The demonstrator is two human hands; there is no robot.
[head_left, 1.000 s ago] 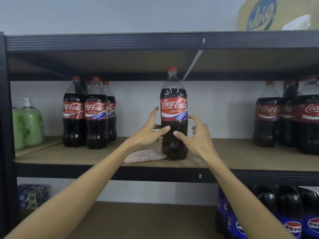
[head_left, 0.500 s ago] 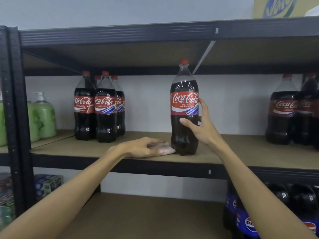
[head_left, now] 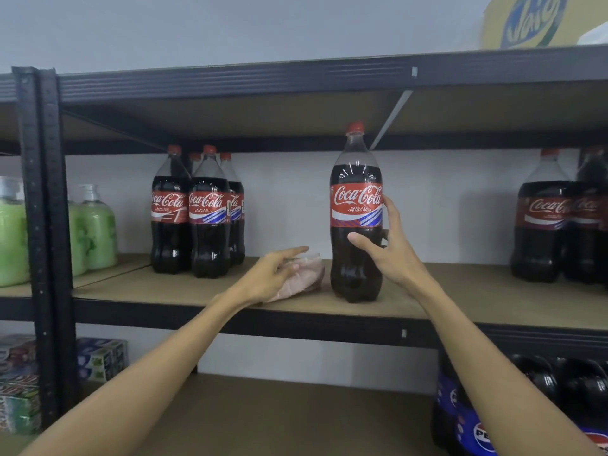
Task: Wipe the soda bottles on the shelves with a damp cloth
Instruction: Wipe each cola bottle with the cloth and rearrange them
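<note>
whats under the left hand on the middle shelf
A pale pink cloth, bunched on the shelf board just left of the lone Coca-Cola bottle. The left hand covers its near left part, so whether the fingers grip it underneath cannot be seen.

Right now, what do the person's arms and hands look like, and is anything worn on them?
Both forearms are bare, with no sleeves in view. The left hand and right hand wear no gloves; no watch, ring or bracelet shows.
</note>
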